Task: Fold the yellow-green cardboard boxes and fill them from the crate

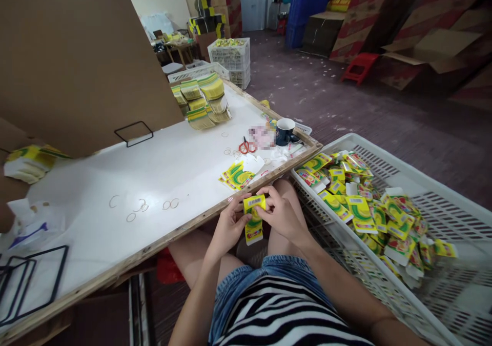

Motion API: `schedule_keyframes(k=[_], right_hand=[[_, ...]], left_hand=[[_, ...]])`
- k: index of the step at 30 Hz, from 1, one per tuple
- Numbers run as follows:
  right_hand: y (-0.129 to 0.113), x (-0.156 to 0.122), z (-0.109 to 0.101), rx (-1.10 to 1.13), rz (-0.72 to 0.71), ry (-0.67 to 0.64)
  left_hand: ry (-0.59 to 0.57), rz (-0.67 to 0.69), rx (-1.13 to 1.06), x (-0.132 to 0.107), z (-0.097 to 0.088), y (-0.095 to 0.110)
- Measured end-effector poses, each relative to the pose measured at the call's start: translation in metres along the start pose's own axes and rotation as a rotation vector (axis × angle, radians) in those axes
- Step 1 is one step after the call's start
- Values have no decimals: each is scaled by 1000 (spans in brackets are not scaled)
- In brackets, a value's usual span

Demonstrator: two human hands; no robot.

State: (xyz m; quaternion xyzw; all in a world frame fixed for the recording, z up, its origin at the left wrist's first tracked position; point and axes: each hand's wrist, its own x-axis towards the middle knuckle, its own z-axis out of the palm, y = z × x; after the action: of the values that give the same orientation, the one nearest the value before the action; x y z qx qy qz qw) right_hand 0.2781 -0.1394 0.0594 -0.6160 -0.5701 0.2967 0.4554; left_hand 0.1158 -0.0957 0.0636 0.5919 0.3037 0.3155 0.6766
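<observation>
Between my two hands, just past the table's front edge and above my lap, is a small yellow-and-green printed carton (253, 228) with a barcode near its top. My left hand (229, 225) pinches its left side, thumb on the face. On the other side my right hand (282, 214) grips the right edge, thumb also on the face. A few flat yellow cartons (237, 176) lie on the table right ahead of my hands. To my right, a white plastic crate (403, 182) holds a heap of folded yellow cartons (361, 214).
On the white table (184, 171) are red-handled scissors (247, 146), a dark mug (284, 131), loose rubber bands (171, 203) and stacked carton bundles (207, 102). Black wire frames (38, 279) sit at left. A large cardboard sheet (77, 54) stands behind. A red stool (359, 68) is on the floor.
</observation>
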Motion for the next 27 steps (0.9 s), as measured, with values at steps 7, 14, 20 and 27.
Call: schedule_keyframes(k=[7, 14, 20, 27], right_hand=[[6, 0, 2, 48, -80, 39], [20, 0, -5, 291, -90, 121], [26, -8, -34, 167, -123, 650], [-9, -23, -61, 66, -209, 883]], left_hand=[[46, 18, -25, 4, -1, 6], [52, 14, -28, 10, 12, 3], [117, 150, 311, 56, 19, -6], [466, -121, 1119, 130, -33, -28]])
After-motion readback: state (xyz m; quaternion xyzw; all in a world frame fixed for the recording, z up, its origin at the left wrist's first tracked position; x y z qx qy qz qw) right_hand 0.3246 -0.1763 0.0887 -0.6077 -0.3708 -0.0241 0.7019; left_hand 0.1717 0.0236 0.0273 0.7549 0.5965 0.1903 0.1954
